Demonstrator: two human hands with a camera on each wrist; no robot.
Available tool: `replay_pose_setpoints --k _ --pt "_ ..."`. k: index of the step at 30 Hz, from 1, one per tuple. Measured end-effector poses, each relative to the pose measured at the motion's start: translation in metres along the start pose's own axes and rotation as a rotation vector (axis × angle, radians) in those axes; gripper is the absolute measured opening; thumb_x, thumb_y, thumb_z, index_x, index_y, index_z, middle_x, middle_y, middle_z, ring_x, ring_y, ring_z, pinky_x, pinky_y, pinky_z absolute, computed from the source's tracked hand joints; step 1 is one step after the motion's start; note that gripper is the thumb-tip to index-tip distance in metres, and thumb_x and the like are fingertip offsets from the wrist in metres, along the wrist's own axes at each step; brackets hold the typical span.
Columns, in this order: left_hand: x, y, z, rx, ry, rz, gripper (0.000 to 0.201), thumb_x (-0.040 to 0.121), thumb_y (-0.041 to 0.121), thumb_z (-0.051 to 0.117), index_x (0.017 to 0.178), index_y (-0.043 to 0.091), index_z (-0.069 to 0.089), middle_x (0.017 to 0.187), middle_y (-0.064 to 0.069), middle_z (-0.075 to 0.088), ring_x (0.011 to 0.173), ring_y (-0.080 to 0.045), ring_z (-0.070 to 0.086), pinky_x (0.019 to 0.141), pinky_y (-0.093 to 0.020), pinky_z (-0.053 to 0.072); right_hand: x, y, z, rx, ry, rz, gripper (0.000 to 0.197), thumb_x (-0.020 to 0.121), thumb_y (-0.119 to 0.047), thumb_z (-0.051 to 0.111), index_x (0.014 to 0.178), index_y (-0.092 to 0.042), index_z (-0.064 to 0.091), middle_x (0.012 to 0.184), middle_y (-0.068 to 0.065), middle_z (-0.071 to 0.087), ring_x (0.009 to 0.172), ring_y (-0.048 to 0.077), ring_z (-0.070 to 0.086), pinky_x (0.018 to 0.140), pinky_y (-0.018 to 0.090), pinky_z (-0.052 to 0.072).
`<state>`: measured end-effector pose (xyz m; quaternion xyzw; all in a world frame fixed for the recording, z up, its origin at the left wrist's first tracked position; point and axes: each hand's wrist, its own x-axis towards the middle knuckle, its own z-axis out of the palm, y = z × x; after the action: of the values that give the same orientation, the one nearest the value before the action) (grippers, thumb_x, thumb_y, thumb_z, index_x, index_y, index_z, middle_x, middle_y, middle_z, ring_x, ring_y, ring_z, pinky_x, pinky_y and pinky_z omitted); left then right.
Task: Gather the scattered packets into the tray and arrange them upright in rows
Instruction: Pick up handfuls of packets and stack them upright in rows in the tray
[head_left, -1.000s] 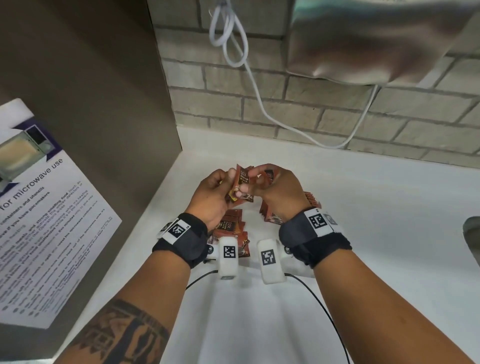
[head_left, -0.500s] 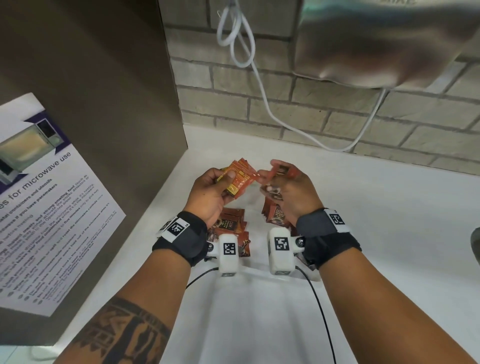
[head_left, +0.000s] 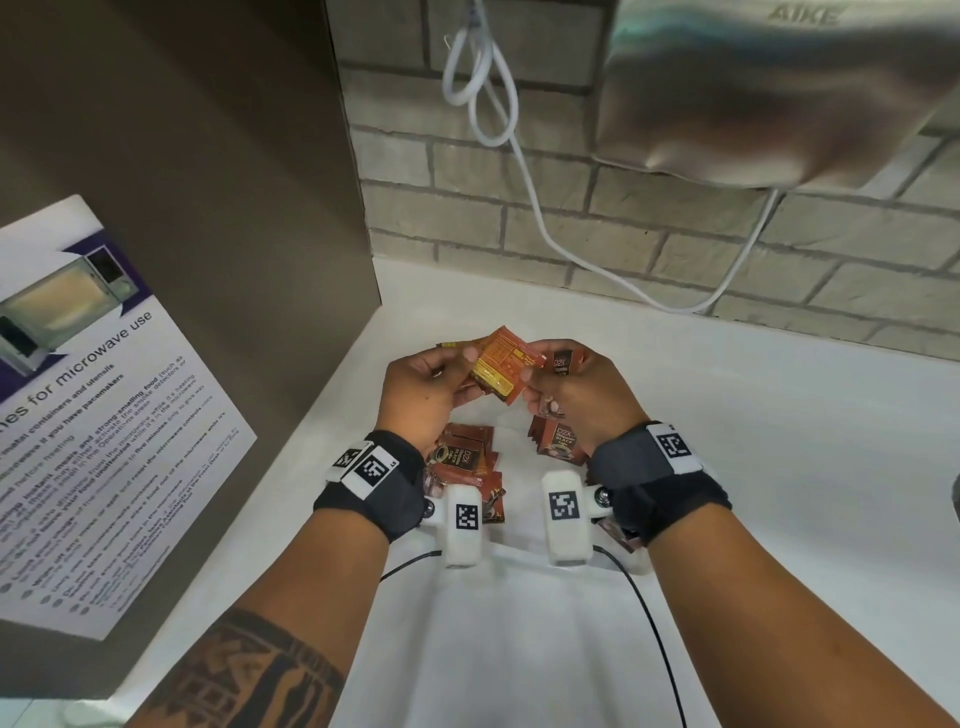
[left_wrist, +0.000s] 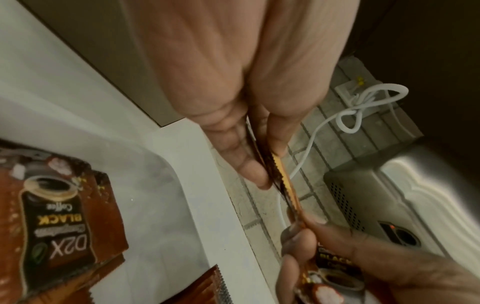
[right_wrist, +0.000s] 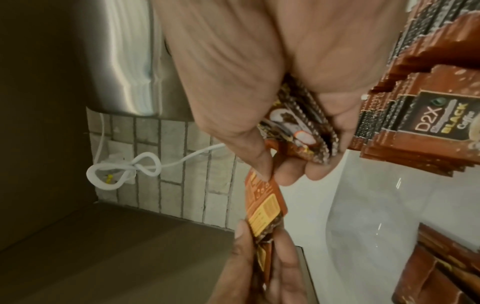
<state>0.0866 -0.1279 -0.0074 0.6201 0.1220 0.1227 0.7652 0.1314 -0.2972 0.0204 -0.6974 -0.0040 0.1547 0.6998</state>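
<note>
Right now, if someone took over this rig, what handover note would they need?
Left hand: grips the orange-backed packet above the tray.
Right hand: holds a small bundle of packets and pinches the same orange-backed packet's edge.
White tray: one row of packets standing on the right, a looser pile on the left.
Left to do: add the held packets and straighten the left pile.

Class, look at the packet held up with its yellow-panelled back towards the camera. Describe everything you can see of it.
The packet is a small flat sachet, orange-brown, foil-like, with serrated end seams. Its back faces the head camera: fine print and a yellow panel. It is held tilted in the air above the white tray, between both hands. The left hand pinches its left side, thumb on top; the right hand, which also grips other packets, pinches its right edge. From the left wrist it shows edge-on, very thin.
</note>
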Motion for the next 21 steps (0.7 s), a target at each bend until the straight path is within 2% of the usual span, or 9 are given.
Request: replay_pose_setpoints --k 4,7,9,11,13,15,17,19,21 --pt "0.002 -0.004 -0.004 0.135 0.079 0.073 0.015 0.088 0.012 0.078 0.103 0.008 0.079 0.102 -0.004 0.078 0.095 -0.022 0.076 0.089 -0.043 0.061 0.001 -0.004 -0.002 0.011 0.059 0.006 0.027 0.088 0.002 0.063 0.114 -0.007 0.065 0.080 0.013 0.072 0.061 0.018 0.063 0.061 0.030 0.053" --pt "0.001 -0.002 -0.004 0.433 0.084 0.222 0.013 0.086 0.024 0.081 0.099 0.022 0.081 0.106 0.007 0.075 0.096 -0.010 0.071 0.090 -0.034 0.058 0.001 -0.005 -0.003 -0.023 0.086 -0.008 0.027 0.082 -0.010 0.065 0.108 -0.017 0.067 0.095 0.007 0.075 0.079 0.019 0.073 0.068 0.036 0.060" --pt "-0.005 0.002 0.002 0.482 -0.050 0.245 0.022 0.082 0.032 0.084 0.101 0.023 0.080 0.106 0.008 0.070 0.098 -0.006 0.068 0.090 -0.027 0.056 0.000 -0.007 0.000 -0.064 0.061 -0.018 0.025 0.083 -0.011 0.064 0.107 -0.019 0.066 0.097 0.005 0.075 0.086 0.018 0.073 0.073 0.035 0.061" --pt "-0.008 0.005 0.009 0.466 -0.171 0.221 0.034 0.075 0.039 0.088 0.104 0.025 0.080 0.102 0.008 0.068 0.097 -0.005 0.067 0.089 -0.021 0.054 -0.001 -0.010 0.005 -0.056 0.027 -0.041 0.021 0.087 -0.008 0.062 0.108 -0.012 0.065 0.082 0.003 0.073 0.072 0.013 0.071 0.061 0.028 0.056" --pt "-0.008 0.003 0.011 0.455 -0.179 0.237 0.027 0.075 0.032 0.089 0.100 0.030 0.080 0.096 0.006 0.068 0.092 -0.007 0.068 0.086 -0.022 0.054 -0.001 -0.012 0.008 -0.036 0.003 -0.072 0.019 0.091 -0.010 0.065 0.108 -0.003 0.066 0.073 0.005 0.070 0.064 0.012 0.068 0.057 0.026 0.054" --pt "-0.006 0.001 0.007 0.367 -0.120 0.214 0.018 0.083 0.016 0.083 0.097 0.026 0.080 0.094 0.001 0.074 0.087 -0.011 0.071 0.084 -0.030 0.057 -0.002 -0.010 0.010 0.023 -0.031 -0.073 0.020 0.095 -0.013 0.065 0.111 -0.002 0.066 0.079 0.009 0.070 0.070 0.017 0.070 0.065 0.031 0.059" --pt "-0.004 -0.001 0.003 0.212 -0.070 0.141 0.015 0.088 0.008 0.077 0.101 0.016 0.079 0.097 -0.005 0.078 0.087 -0.016 0.074 0.086 -0.036 0.060 -0.001 -0.009 0.006 0.086 -0.015 -0.091 0.018 0.097 -0.006 0.060 0.114 -0.007 0.066 0.084 0.010 0.071 0.079 0.020 0.073 0.074 0.034 0.059" --pt "-0.005 -0.001 -0.001 0.099 -0.042 0.065 0.018 0.088 0.011 0.078 0.106 0.008 0.077 0.101 -0.008 0.079 0.091 -0.020 0.076 0.091 -0.037 0.060 0.001 -0.007 0.003 0.125 0.092 -0.114 0.018 0.093 -0.004 0.064 0.111 -0.008 0.066 0.087 0.010 0.069 0.076 0.019 0.072 0.067 0.031 0.058" --pt "-0.004 0.000 -0.002 0.017 -0.045 0.002 0.025 0.085 0.014 0.080 0.108 0.005 0.076 0.104 -0.010 0.078 0.095 -0.023 0.075 0.096 -0.039 0.057 0.003 -0.003 0.001 0.109 0.152 -0.105 0.025 0.086 -0.014 0.077 0.108 -0.010 0.066 0.092 0.012 0.069 0.072 0.017 0.070 0.064 0.030 0.056"
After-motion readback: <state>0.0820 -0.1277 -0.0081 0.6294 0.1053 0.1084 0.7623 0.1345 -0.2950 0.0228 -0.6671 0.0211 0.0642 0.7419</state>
